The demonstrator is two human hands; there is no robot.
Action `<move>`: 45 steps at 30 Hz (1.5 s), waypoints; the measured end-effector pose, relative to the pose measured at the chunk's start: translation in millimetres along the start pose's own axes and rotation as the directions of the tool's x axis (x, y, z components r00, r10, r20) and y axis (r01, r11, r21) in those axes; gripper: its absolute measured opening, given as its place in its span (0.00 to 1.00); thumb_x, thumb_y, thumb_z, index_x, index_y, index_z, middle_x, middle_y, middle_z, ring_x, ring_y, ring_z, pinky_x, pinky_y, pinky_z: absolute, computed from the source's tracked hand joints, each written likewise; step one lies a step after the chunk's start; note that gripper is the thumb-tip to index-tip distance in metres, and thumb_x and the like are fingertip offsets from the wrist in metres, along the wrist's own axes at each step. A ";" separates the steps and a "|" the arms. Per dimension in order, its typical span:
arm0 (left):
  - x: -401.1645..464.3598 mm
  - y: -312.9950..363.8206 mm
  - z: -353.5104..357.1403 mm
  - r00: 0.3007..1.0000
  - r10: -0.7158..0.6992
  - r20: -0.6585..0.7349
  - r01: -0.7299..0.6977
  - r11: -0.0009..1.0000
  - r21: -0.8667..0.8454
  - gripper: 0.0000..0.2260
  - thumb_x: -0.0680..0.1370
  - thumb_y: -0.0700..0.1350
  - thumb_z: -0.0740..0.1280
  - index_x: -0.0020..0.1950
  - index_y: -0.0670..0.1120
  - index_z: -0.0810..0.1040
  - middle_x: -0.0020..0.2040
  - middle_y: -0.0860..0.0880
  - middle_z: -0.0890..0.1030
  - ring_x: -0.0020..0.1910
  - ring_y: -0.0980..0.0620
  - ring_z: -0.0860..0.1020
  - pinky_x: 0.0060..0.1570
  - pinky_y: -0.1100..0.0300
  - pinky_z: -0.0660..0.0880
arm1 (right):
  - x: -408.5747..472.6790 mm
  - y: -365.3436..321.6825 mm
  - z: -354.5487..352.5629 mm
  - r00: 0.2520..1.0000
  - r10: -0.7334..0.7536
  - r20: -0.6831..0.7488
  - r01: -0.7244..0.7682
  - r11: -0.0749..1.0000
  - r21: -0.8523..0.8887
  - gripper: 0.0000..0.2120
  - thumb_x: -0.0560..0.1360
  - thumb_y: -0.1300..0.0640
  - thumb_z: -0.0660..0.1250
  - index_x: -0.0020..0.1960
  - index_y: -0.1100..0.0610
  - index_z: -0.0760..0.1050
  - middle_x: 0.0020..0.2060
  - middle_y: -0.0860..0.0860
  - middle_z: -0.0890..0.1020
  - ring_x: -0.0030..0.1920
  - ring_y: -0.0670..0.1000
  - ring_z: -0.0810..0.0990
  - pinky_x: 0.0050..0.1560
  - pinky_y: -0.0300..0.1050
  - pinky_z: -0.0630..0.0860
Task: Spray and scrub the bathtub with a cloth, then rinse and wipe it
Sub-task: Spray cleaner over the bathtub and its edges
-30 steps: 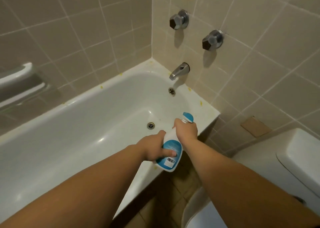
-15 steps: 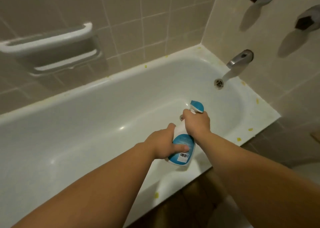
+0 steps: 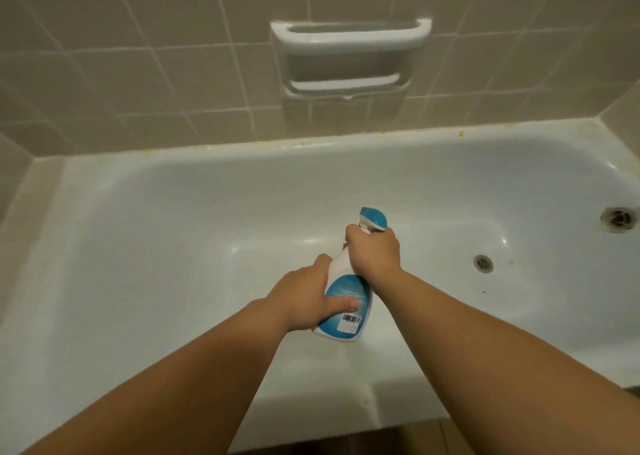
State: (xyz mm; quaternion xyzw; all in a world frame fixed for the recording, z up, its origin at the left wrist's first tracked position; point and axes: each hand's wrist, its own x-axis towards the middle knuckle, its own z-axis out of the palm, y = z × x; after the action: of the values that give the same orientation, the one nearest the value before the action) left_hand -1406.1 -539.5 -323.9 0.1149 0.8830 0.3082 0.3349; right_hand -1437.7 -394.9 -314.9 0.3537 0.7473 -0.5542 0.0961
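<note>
Head view: spray bottle [image 3: 346,302] held above the bathtub [image 3: 207,212], its long axis running up and away toward the far wall, left hand [image 3: 308,299] wrapped round the lower body, right hand [image 3: 375,257] curled round the neck, nearer the nozzle, which apparently points into the basin.

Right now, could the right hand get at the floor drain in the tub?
Probably yes, but not freely: the right hand grips the neck of the spray bottle. The drain lies uncovered on the tub floor to its right, nothing between. The left hand holds the bottle's body.
</note>
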 end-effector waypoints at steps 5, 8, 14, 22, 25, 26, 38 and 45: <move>-42.5 -66.0 -34.4 0.989 -0.125 -0.086 0.119 0.991 -0.064 0.25 0.75 0.65 0.72 0.63 0.58 0.64 0.57 0.56 0.79 0.48 0.53 0.82 0.44 0.62 0.80 | -29.5 -20.9 87.7 0.990 -0.040 0.138 0.052 0.995 -0.087 0.09 0.70 0.54 0.69 0.44 0.59 0.78 0.38 0.56 0.82 0.38 0.56 0.81 0.38 0.50 0.77; -68.9 -97.2 -42.0 0.970 -0.209 -0.121 0.195 0.974 -0.112 0.27 0.75 0.64 0.73 0.67 0.57 0.65 0.60 0.55 0.80 0.50 0.52 0.83 0.49 0.58 0.83 | -49.7 -23.5 126.5 0.979 -0.048 0.197 0.071 0.991 -0.109 0.08 0.71 0.55 0.69 0.45 0.60 0.78 0.38 0.55 0.83 0.38 0.56 0.82 0.39 0.51 0.78; -125.8 -140.8 -39.7 0.935 -0.344 -0.089 0.322 0.926 -0.197 0.29 0.75 0.64 0.73 0.68 0.56 0.65 0.58 0.54 0.79 0.49 0.52 0.82 0.49 0.60 0.81 | -92.5 -2.9 178.4 0.937 0.042 0.346 0.008 0.990 -0.141 0.11 0.67 0.54 0.69 0.45 0.60 0.81 0.39 0.56 0.85 0.43 0.60 0.85 0.48 0.57 0.83; -183.2 -150.6 -2.9 0.887 -0.462 -0.019 0.451 0.873 -0.185 0.31 0.75 0.64 0.73 0.70 0.54 0.65 0.62 0.51 0.80 0.54 0.51 0.82 0.54 0.56 0.82 | -142.1 40.1 183.4 0.870 0.124 0.477 -0.035 0.981 -0.192 0.17 0.65 0.52 0.68 0.49 0.61 0.79 0.42 0.58 0.85 0.43 0.59 0.85 0.48 0.56 0.83; -203.5 -139.5 20.8 0.877 -0.480 -0.023 0.463 0.857 -0.225 0.30 0.74 0.64 0.73 0.70 0.54 0.65 0.61 0.52 0.80 0.53 0.51 0.82 0.55 0.54 0.83 | -157.1 57.7 171.9 0.858 0.131 0.497 -0.012 0.972 -0.236 0.12 0.69 0.54 0.69 0.49 0.59 0.77 0.42 0.57 0.83 0.41 0.56 0.83 0.44 0.51 0.80; -210.1 -134.5 29.3 0.869 -0.494 -0.026 0.473 0.845 -0.249 0.30 0.75 0.64 0.73 0.69 0.54 0.65 0.60 0.52 0.80 0.53 0.51 0.82 0.54 0.53 0.83 | -161.5 64.2 167.6 0.856 0.125 0.501 -0.002 0.971 -0.240 0.10 0.70 0.54 0.69 0.48 0.59 0.78 0.42 0.57 0.84 0.41 0.56 0.83 0.46 0.52 0.81; -235.3 -58.2 107.0 0.862 -0.506 0.030 0.491 0.819 -0.296 0.28 0.75 0.65 0.72 0.67 0.56 0.64 0.59 0.53 0.80 0.51 0.53 0.83 0.51 0.54 0.84 | -181.4 111.3 71.2 0.870 0.108 0.482 0.046 0.953 -0.298 0.07 0.73 0.54 0.68 0.43 0.57 0.74 0.38 0.55 0.82 0.39 0.55 0.82 0.45 0.52 0.81; -192.1 -12.4 138.6 0.898 -0.421 0.124 0.438 0.877 -0.198 0.31 0.74 0.68 0.71 0.68 0.56 0.64 0.58 0.53 0.81 0.50 0.53 0.83 0.53 0.54 0.83 | -149.4 129.9 -3.0 0.901 0.178 0.396 -0.068 0.959 -0.276 0.06 0.74 0.54 0.68 0.46 0.57 0.75 0.40 0.56 0.83 0.39 0.54 0.81 0.38 0.47 0.77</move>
State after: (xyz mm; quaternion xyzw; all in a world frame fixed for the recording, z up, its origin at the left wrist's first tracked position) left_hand -1170.3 -563.1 -312.8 -0.1102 0.8331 0.3176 0.4393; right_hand -1245.2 -437.7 -332.6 0.2588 0.7507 -0.5086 0.3329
